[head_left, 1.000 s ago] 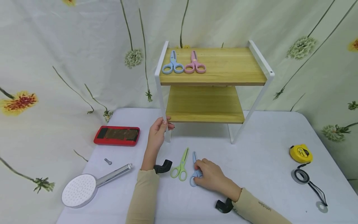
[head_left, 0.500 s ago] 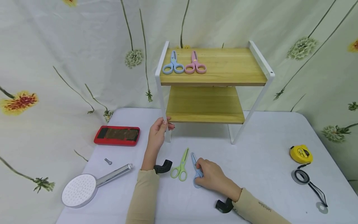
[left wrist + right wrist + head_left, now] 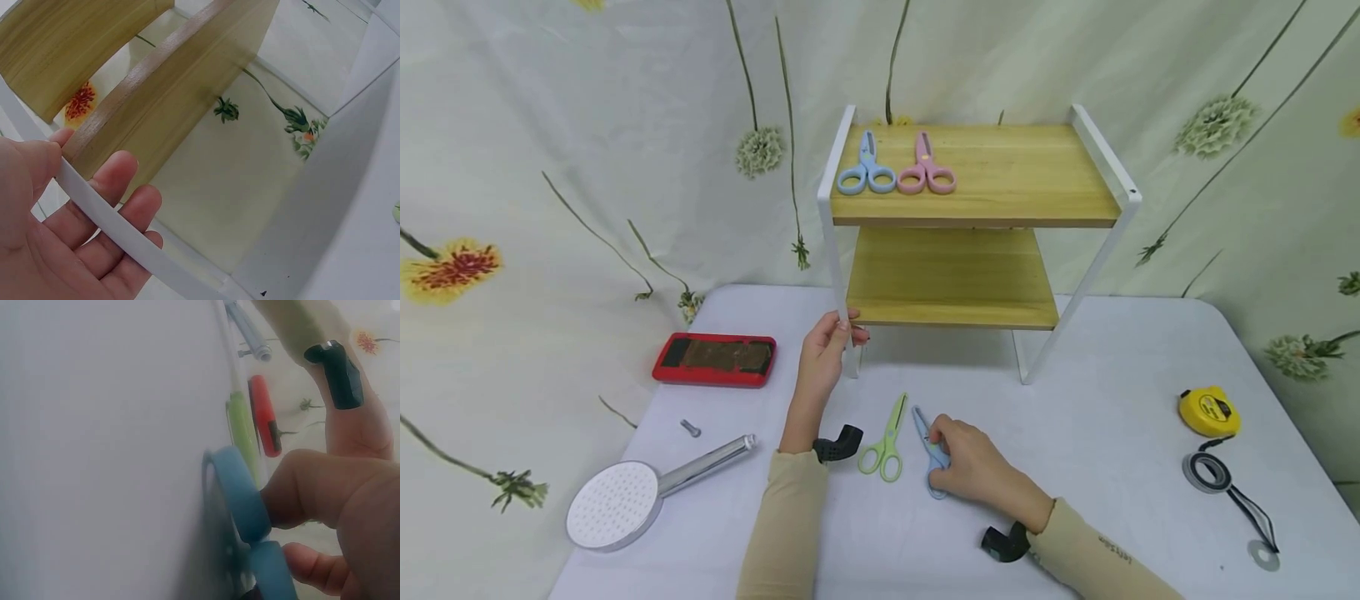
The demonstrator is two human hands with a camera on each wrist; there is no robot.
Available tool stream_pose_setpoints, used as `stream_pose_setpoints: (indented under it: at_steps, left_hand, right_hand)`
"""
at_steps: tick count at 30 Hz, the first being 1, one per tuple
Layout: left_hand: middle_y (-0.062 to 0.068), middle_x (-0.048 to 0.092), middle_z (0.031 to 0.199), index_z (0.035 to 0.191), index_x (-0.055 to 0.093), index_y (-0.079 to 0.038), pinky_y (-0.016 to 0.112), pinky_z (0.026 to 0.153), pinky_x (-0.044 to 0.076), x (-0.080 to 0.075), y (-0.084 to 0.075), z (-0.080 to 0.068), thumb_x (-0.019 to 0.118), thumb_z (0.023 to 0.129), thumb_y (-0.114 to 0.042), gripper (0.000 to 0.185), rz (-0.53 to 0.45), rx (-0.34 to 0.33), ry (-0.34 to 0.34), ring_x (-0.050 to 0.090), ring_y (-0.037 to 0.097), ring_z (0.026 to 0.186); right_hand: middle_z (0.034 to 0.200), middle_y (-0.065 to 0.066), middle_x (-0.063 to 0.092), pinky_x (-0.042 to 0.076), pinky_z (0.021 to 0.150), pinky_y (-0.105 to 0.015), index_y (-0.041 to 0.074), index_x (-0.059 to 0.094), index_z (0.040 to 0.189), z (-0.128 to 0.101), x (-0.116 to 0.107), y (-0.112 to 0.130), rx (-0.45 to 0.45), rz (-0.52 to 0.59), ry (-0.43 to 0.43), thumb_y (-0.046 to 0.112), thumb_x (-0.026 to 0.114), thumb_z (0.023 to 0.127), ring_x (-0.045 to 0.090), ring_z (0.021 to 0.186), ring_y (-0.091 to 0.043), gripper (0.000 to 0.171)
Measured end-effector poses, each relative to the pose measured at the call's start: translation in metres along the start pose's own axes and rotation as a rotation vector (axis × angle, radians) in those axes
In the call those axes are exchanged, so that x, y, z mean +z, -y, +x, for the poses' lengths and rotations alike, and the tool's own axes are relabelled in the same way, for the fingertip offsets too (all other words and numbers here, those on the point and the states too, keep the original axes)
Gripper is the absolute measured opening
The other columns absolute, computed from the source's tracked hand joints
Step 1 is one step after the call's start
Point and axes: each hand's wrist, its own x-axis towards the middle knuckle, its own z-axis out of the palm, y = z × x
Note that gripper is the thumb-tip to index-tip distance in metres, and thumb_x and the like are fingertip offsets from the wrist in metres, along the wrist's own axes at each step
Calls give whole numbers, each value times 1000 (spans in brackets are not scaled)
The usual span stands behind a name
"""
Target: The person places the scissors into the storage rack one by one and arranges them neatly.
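My right hand (image 3: 964,467) pinches the handles of a blue pair of scissors (image 3: 928,450) lying on the white table (image 3: 1120,433); in the right wrist view the fingers curl round the blue loops (image 3: 240,503). Green scissors (image 3: 886,440) lie just to its left. My left hand (image 3: 826,350) grips the white front-left leg (image 3: 119,228) of a two-tier wooden shelf (image 3: 977,217), thumb on one side, fingers on the other. On the top board lie a blue pair (image 3: 867,165) and a pink pair (image 3: 927,165).
A red case (image 3: 715,360), a small bolt (image 3: 690,429) and a shower head (image 3: 625,504) lie on the left. At the right sit a yellow tape measure (image 3: 1208,411) and a black strap coil (image 3: 1208,473). Flowered cloth hangs behind.
My right hand has turned the blue scissors slightly and drawn them a little right and nearer. The left hand has stayed on the shelf leg.
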Motion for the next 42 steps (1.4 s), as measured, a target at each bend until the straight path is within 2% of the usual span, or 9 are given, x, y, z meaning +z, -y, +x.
stream_pose_setpoints:
  at_steps: [6, 13, 16, 19, 22, 28, 33, 39, 42]
  left_hand:
    - [10, 74, 90, 123, 62, 5, 21, 88, 54, 0, 0, 0, 44, 108, -10, 28, 13, -14, -6, 68, 4, 84]
    - [9, 74, 89, 123, 62, 5, 21, 88, 54, 0, -1, 0, 44, 108, -10, 28, 2, -12, -1, 68, 5, 84]
    - [14, 74, 91, 123, 62, 6, 21, 88, 54, 0, -1, 1, 44, 108, -9, 28, -1, -9, -1, 68, 5, 84]
    - [20, 74, 93, 122, 61, 7, 21, 88, 54, 0, -1, 1, 44, 108, -9, 28, -4, -10, -2, 68, 4, 84]
    - [19, 74, 93, 123, 61, 6, 21, 87, 54, 1, -1, 1, 44, 108, -9, 28, -12, -18, -4, 68, 4, 83]
    - [20, 73, 92, 122, 62, 6, 21, 88, 54, 1, 0, 1, 45, 108, -8, 27, -11, -27, -18, 68, 4, 82]
    - [14, 75, 90, 123, 62, 6, 21, 89, 53, 2, 1, 1, 44, 108, -9, 27, 10, -31, -18, 68, 4, 83]
    - [21, 74, 93, 123, 62, 6, 22, 89, 53, 2, -2, 0, 44, 108, -9, 28, 11, -24, -19, 68, 2, 83]
    - [25, 72, 95, 123, 62, 6, 22, 88, 53, 2, -3, 0, 43, 108, -9, 28, 5, -19, -19, 68, 2, 82]
  right_hand:
    - [78, 5, 49, 36, 60, -20, 11, 57, 97, 1, -4, -4, -19, 56, 57, 4, 74, 68, 43, 68, -8, 35]
    - [68, 8, 40, 29, 55, -18, 8, 64, 92, 1, -7, -6, -20, 161, 81, 1, 71, 72, 35, 62, -3, 23]
    - [68, 8, 39, 28, 56, -18, 8, 65, 91, 2, -8, -8, -20, 173, 82, 2, 72, 72, 35, 62, -2, 21]
    - [71, 6, 52, 35, 59, -17, 9, 69, 89, 4, -11, -7, -17, 182, 53, 3, 70, 72, 42, 66, -4, 18]
    - [78, 1, 63, 39, 58, -18, 7, 73, 91, 6, -20, -4, 12, 258, 30, 2, 66, 73, 45, 63, -3, 20]
    - [75, -8, 62, 42, 48, -21, -3, 73, 102, 12, -57, 8, 35, 471, 48, -1, 61, 80, 46, 50, -5, 25]
    - [85, -15, 67, 47, 51, -23, -5, 72, 108, 14, -96, 23, -75, 549, 76, -1, 64, 87, 50, 55, -7, 23]
    - [82, 2, 65, 46, 54, -25, -13, 64, 119, 18, -149, 41, -251, 619, 126, -4, 64, 89, 49, 60, -11, 31]
    - [78, 9, 60, 42, 54, -25, -4, 67, 121, 21, -174, 53, -348, 614, 130, -7, 65, 87, 45, 62, -13, 34]
